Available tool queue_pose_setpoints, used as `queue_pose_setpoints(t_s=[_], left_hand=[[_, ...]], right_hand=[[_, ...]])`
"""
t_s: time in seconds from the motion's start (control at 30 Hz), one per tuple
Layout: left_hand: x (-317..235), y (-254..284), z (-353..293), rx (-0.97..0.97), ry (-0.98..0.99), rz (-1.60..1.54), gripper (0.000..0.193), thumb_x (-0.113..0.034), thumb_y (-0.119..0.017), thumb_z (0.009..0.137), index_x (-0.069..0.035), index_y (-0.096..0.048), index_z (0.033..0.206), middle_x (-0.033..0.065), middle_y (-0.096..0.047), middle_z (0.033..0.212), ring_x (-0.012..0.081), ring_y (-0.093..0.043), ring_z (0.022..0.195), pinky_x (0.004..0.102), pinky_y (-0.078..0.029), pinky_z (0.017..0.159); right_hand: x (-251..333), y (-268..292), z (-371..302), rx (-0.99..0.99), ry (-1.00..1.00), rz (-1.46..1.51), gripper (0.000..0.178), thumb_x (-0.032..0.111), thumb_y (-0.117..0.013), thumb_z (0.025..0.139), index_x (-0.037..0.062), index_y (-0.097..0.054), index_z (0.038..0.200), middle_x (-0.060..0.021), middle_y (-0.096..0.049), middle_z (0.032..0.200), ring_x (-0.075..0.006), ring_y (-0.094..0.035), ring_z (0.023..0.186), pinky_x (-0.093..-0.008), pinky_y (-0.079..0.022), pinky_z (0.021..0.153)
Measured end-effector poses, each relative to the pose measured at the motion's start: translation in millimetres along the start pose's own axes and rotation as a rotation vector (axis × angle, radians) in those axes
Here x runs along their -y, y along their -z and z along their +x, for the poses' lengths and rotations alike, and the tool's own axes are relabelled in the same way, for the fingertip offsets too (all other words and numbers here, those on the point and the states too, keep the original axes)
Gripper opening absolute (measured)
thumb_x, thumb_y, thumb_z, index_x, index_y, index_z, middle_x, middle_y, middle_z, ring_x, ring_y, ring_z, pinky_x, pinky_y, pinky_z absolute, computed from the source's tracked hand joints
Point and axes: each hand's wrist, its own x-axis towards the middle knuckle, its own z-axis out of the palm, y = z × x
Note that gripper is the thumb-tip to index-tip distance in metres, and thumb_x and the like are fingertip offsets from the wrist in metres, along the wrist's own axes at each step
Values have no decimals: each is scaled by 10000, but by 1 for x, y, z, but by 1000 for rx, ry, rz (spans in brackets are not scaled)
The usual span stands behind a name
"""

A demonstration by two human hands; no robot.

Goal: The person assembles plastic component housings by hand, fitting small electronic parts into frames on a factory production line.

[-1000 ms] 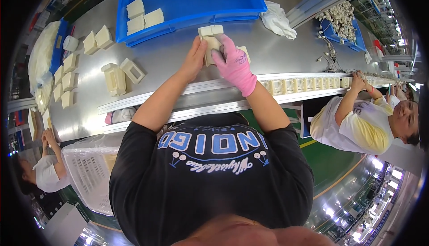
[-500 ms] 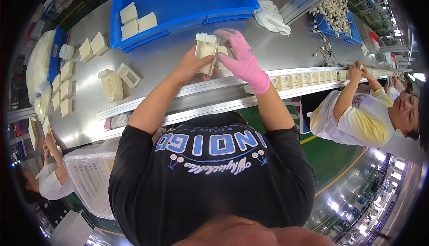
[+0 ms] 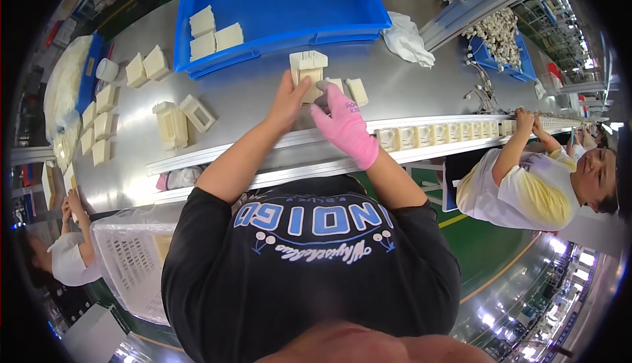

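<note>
- One-handed, gripping cream housing [image 3: 309,61] above bench [image 3: 245,96] with left hand [image 3: 286,104], probably to steady it.
- With gloved right hand [image 3: 343,120] beside it, fingers bent perhaps for support; cannot tell whether gripping.
- Near loose cream block [image 3: 357,91], likely for easy reach.

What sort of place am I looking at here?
Probably a factory assembly line: similar cream parts stand in a long row, a blue tray on the metal workbench holds cream pieces, and another person is beside that row.
</note>
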Motion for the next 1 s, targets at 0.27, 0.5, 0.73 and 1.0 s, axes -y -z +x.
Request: queue_pose_setpoints(t_s=[0.27,0.5,0.73,1.0], left_hand=[[-12,-5,-8,-73,-91,-6,332,-230,-491,858,-6,-430,1096,82,-530,999,130,-502,897,257,-412,768],[4,0,-6,117,-116,309,350,-259,-464,869,-12,-406,1110,91,-526,987,138,-530,841,257,-456,675],[-12,-2,-7,128,-48,-13,392,-336,-364,899,-68,-330,1183,87,-514,982,144,-555,794,260,-508,496],[-16,-3,-8,135,-174,39,393,-327,-313,918,-66,-297,1211,81,-482,1025,130,-528,838,246,-484,624]], right_hand=[[10,-7,-1,-115,-115,96,385,185,-557,760,-3,-393,1054,-129,-552,740,-287,-566,673,-368,-438,612],[1,2,13,-96,-114,-135,247,176,-557,773,-1,-453,911,-105,-528,669,-217,-529,589,-322,-429,567],[0,-7,19,-275,121,112,313,63,-533,774,3,-410,1056,-57,-498,634,-112,-480,544,-253,-405,484],[-14,-10,18,-293,283,-6,419,38,-544,764,2,-364,1141,-74,-516,639,-139,-503,502,-259,-408,474]])
